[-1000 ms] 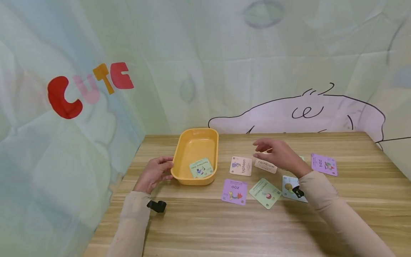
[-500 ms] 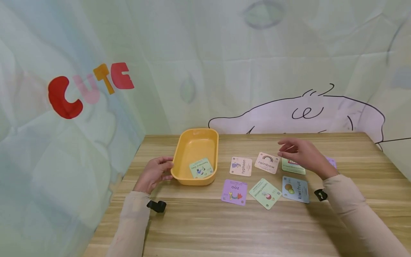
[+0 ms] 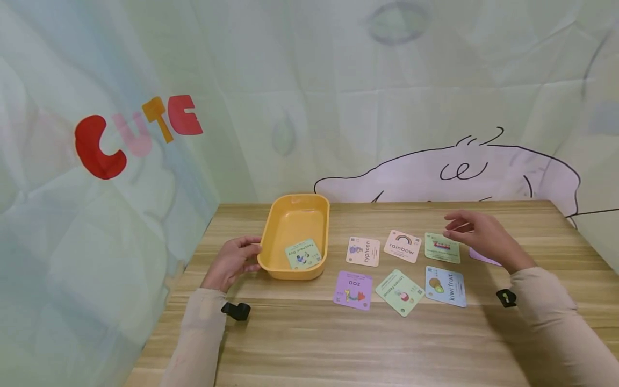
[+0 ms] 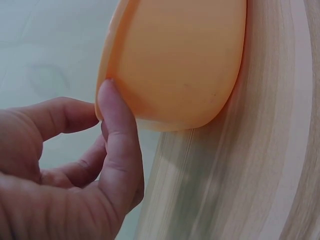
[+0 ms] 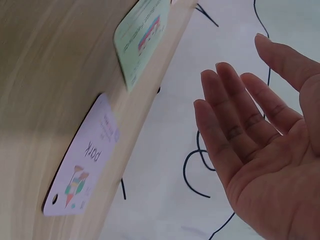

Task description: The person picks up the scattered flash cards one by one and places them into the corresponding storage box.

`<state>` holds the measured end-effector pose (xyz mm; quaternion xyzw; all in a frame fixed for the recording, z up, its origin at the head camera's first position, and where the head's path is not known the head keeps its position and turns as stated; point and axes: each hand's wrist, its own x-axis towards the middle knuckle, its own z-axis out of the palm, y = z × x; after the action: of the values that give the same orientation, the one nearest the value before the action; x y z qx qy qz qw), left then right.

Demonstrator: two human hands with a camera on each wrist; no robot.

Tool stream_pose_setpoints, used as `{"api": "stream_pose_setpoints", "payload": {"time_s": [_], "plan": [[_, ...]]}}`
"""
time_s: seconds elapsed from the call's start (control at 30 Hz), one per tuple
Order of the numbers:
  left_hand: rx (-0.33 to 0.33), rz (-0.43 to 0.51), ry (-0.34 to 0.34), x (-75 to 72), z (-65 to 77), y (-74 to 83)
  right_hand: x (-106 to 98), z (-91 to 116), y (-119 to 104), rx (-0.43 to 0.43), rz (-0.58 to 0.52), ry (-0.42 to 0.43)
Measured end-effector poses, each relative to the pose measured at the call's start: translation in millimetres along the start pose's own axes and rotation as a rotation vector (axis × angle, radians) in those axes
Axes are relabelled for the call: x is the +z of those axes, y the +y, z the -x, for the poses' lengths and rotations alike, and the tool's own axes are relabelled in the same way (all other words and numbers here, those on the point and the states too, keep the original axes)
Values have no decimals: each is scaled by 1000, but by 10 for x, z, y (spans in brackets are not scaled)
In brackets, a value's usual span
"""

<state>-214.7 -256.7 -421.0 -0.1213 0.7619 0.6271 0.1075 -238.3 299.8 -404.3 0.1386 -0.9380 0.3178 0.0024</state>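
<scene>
Evidently the yellow tray [image 3: 295, 221] is thin moulded plastic, so it should be light, fairly stiff and a little slippery, best held by its rim. It rests on the surface [image 3: 290, 344], and the left hand [image 3: 235, 262] pinches its near left corner, thumb on one side of the wall and fingers on the other. One pale green Teachers' Day card [image 3: 303, 253] lies flat inside, towards the near end.

The right hand [image 3: 481, 236] has hold of nothing; its fingers are gently bent, the thumb well apart. It hangs above the surface, near the green boat card [image 3: 437, 252] and the purple park card [image 5: 82, 160], which it partly hides in the head view.

Beside the tray lie the typhoon card [image 3: 365, 251], rainbow card [image 3: 402, 245], zoo card [image 3: 353, 290], Lantern Festival card [image 3: 400, 292] and kiwi fruit card [image 3: 446, 286]. Square with rounded corners, they look like smooth, stiff cardboard; each probably weighs next to nothing and lifts most easily by an edge or corner. Streaked wood grain runs beneath, against a creased, fabric-like backdrop [image 3: 329, 107].
</scene>
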Motion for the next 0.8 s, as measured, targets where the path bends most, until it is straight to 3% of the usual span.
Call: {"api": "stream_pose_setpoints", "payload": {"time_s": [0.2,0.8], "plan": [[-8,3,1,1,4,16,-38,29,139,21,29,9],[-2,14,-7,-4,-5,15,-138,101,527,105,87,-68]]}}
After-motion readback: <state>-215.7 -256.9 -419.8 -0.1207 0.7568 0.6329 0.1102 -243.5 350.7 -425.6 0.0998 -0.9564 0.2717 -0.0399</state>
